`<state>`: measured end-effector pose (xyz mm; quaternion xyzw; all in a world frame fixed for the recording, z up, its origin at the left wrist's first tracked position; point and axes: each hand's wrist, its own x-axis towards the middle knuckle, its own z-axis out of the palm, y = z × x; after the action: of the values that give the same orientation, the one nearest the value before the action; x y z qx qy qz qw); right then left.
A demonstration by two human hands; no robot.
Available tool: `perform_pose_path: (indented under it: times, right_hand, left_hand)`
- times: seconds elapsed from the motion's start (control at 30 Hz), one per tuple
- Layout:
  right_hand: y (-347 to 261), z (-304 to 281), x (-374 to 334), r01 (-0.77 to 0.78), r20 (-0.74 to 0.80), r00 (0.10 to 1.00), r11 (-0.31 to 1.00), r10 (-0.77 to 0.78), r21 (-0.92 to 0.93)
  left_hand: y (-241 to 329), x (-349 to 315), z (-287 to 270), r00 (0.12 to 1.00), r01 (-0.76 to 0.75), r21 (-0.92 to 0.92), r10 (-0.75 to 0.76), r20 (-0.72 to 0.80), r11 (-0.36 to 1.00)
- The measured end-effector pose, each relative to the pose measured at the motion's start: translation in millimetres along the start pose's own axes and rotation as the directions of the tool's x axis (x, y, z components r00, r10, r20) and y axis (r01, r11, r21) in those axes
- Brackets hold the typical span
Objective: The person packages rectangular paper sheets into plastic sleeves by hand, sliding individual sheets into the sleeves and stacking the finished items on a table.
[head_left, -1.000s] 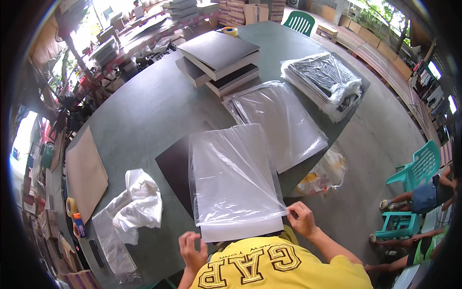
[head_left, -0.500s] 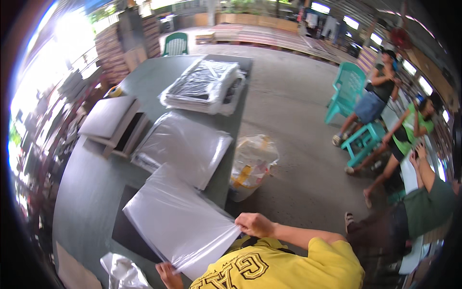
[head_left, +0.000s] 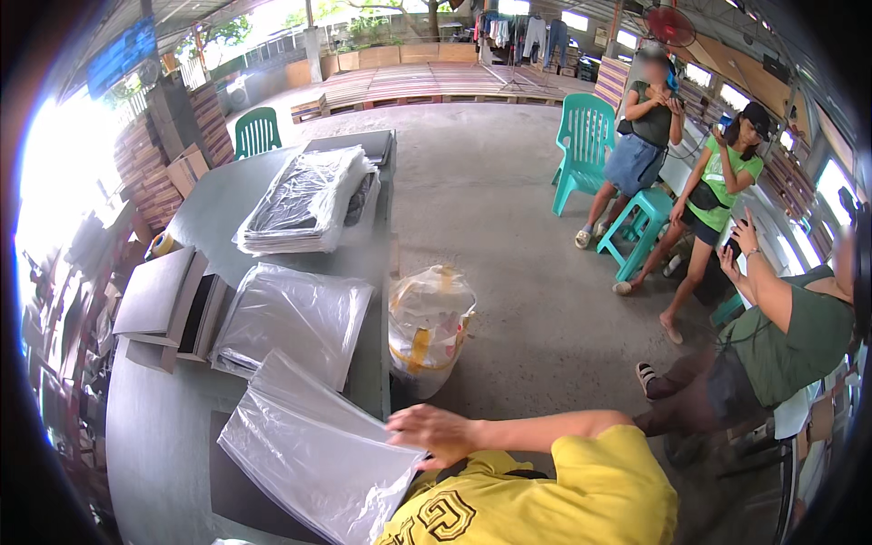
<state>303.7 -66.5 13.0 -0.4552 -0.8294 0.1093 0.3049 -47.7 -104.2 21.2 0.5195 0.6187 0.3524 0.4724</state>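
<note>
The plastic sleeve (head_left: pixel 318 443) is best being kept flat; right hand (head_left: pixel 436 434) at three o'clock, grip too blurred to tell; left hand unseen.

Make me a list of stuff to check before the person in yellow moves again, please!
1. Right hand at the bag: ok, it is by the right edge.
2. Right hand gripping: cannot tell, the fingers are blurred.
3. Left hand ready: cannot tell, it is out of view.
4. Bag over the dark sheet: ok, the sheet sticks out on the left.
5. Books stacked neatly: not ok, they sit askew.
6. Sack off the table: ok, it stands on the floor beside it.
</note>
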Motion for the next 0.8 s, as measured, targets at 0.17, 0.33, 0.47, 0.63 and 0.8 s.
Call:
perform_pose_path:
  times: [0.17,0.33,0.47,0.63,0.8]
  right_hand:
    - [-4,54,34,0.370,0.367,0.875,0.925,-0.315,-0.088]
    - [-15,53,54,0.341,0.374,0.863,0.938,-0.341,0.068]
    - [-16,16,72,0.239,0.093,0.959,0.937,-0.269,0.255]
    - [12,-4,100,-0.167,-0.215,0.907,0.778,0.362,0.605]
    - [76,18,88,-0.252,-0.164,0.415,0.287,0.895,0.924]
  left_hand:
    - [25,10,14,0.962,0.227,-0.196,-0.188,0.196,0.954]
    - [36,23,24,0.900,0.350,-0.193,-0.272,0.340,0.917]
    - [42,31,29,0.863,0.401,-0.166,-0.310,0.399,0.901]
    - [45,38,12,0.856,0.432,-0.179,-0.340,0.388,0.884]
    - [49,40,0,0.860,0.439,-0.195,-0.348,0.374,0.877]
